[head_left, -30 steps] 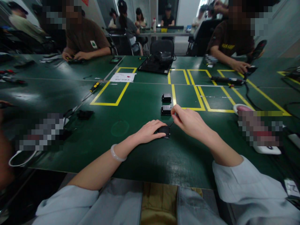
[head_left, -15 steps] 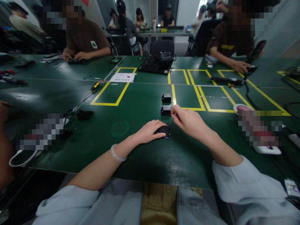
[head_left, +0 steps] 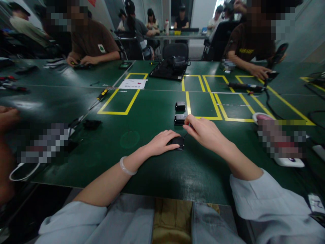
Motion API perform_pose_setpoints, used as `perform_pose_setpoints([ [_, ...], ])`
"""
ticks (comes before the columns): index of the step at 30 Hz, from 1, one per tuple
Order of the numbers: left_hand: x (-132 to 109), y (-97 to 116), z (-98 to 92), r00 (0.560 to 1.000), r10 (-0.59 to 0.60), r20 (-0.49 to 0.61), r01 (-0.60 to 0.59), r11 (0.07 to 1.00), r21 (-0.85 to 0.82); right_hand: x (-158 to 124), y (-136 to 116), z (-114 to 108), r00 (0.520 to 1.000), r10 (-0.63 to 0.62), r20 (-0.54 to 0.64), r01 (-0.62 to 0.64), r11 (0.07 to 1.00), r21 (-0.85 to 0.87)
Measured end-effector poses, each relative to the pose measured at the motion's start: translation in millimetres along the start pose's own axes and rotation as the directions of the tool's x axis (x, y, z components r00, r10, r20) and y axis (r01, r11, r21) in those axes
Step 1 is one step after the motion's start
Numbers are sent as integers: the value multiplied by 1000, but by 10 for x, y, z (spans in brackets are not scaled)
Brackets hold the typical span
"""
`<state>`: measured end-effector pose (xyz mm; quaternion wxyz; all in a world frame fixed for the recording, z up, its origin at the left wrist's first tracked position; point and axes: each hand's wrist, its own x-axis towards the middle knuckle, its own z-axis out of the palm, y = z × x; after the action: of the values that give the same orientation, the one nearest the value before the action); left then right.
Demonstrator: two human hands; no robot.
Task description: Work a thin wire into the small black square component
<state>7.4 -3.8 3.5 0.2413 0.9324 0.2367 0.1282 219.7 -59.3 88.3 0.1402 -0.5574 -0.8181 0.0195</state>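
My left hand (head_left: pixel 166 142) is closed round a small black box-shaped part (head_left: pixel 179 143) that rests on the green table (head_left: pixel 152 179). Its fingers lie over the far side and the thumb presses along the near side. Just to the right, my right hand (head_left: pixel 198 128) is in a pinch. Below its fingers a thin dark rod or wire (head_left: pixel 185 135) slants down to the right edge of the part; its kind is too small to tell. Two similar black box-shaped parts, a nearer one (head_left: pixel 179 119) and a farther one (head_left: pixel 180 106), stand in line beyond, close to my right fingertips.
A screwdriver (head_left: pixel 102 94) and a dark piece (head_left: pixel 91 124) lie left. Yellow tape outlines (head_left: pixel 204 118) and a white paper (head_left: pixel 133 84) mark the table. Farther back is a black tray (head_left: pixel 166 72). Co-workers sit opposite, one near an electric screwdriver (head_left: pixel 246 87). Another person's hand (head_left: pixel 8 117) enters at left.
My right hand has shifted very slightly to the left, its pinch kept. My left hand and the black part stay put. The other person's hand at left has come farther into view.
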Motion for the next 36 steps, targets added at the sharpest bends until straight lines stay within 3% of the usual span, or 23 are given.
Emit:
perform_pose_setpoints([
  [36,-6,34,-61,999,-43,5,43,999,3,19,-38,-66,1000,17,-8,-18,1000,-19],
])
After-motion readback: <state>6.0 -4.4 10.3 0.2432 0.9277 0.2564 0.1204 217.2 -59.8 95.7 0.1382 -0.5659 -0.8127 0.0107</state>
